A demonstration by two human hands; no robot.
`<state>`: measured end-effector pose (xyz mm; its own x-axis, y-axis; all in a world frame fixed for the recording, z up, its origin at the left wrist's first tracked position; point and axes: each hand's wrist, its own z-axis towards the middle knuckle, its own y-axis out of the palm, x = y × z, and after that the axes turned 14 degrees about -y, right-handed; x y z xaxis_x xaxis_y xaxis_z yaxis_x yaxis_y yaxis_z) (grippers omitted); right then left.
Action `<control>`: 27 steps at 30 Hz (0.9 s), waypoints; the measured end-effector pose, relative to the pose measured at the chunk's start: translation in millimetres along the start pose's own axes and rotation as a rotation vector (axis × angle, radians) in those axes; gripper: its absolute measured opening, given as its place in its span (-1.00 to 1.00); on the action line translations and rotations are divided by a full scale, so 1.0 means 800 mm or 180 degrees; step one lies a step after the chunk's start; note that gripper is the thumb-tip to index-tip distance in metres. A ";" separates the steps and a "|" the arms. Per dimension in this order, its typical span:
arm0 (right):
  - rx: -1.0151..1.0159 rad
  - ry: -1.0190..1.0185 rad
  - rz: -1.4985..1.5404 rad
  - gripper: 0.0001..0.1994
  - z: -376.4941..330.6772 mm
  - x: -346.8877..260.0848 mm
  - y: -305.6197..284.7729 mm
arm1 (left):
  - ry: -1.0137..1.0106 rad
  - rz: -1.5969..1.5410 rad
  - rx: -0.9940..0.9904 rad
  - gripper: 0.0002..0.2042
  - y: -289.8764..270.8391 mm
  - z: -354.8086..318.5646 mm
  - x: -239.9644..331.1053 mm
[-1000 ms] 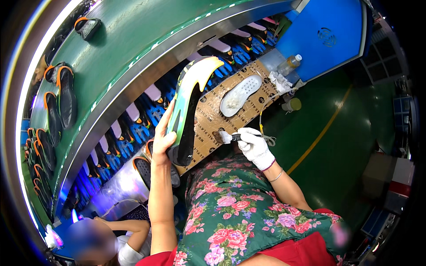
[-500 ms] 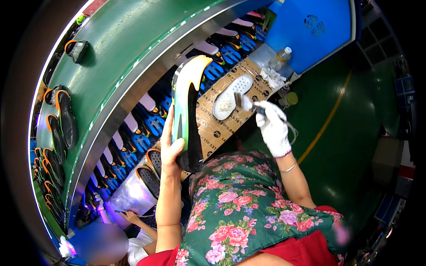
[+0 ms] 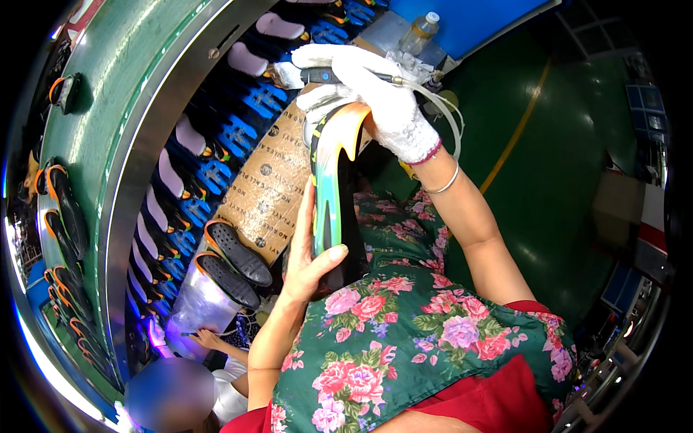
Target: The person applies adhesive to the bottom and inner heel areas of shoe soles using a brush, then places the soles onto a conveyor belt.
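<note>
My bare left hand (image 3: pixel 303 267) grips the lower end of a shoe sole (image 3: pixel 329 187), thumb on its near side. The sole stands on end, its sidewall fading from orange through white to teal-green, beside a black face. My right hand (image 3: pixel 382 101), in a white glove, holds a brush (image 3: pixel 317 76) with a dark handle and a pale hose at its rear. Its head points left, above the sole's orange tip. The gloved fingers are close to that tip; I cannot tell whether they touch it. The glove and sole hide most of the white sole-shaped piece on the cardboard.
Brown printed cardboard (image 3: pixel 253 195) covers the bench. Two black soles (image 3: pixel 238 252) with orange rims lie at its near end. Blue racks (image 3: pixel 238 137) with shoe parts line the green conveyor (image 3: pixel 137 94). A bottle (image 3: pixel 420 32) stands behind. A co-worker's hand (image 3: pixel 208 339) is at lower left.
My right hand has moved up and left with the brush, from beside the white piece to above the sole's tip. The held sole has shifted slightly right, and the whole view has turned.
</note>
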<state>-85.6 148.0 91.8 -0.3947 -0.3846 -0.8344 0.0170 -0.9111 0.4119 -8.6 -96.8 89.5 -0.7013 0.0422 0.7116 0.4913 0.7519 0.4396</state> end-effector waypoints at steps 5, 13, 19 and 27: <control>0.0401 0.0064 0.0275 -0.66 -0.007 -0.002 0.009 | 0.0602 0.0218 -0.0023 -0.08 -0.011 0.017 0.042; 0.0309 0.0173 -0.0123 -0.58 -0.012 0.005 0.018 | 0.1586 0.1253 0.0698 -0.63 -0.007 0.050 0.082; 0.0346 0.0156 -0.0049 -0.59 -0.016 0.005 0.026 | 0.1368 0.0673 0.0531 -0.78 0.005 0.066 0.074; 0.0303 0.0119 0.0006 -0.60 -0.021 0.015 0.029 | 0.1171 0.0473 0.0430 -0.72 0.005 0.067 0.070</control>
<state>-74.7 119.7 84.9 -0.3601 -0.3933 -0.8460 -0.0702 -0.8928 0.4450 -73.7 -55.9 101.7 -0.3846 -0.0625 0.9210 0.4840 0.8359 0.2588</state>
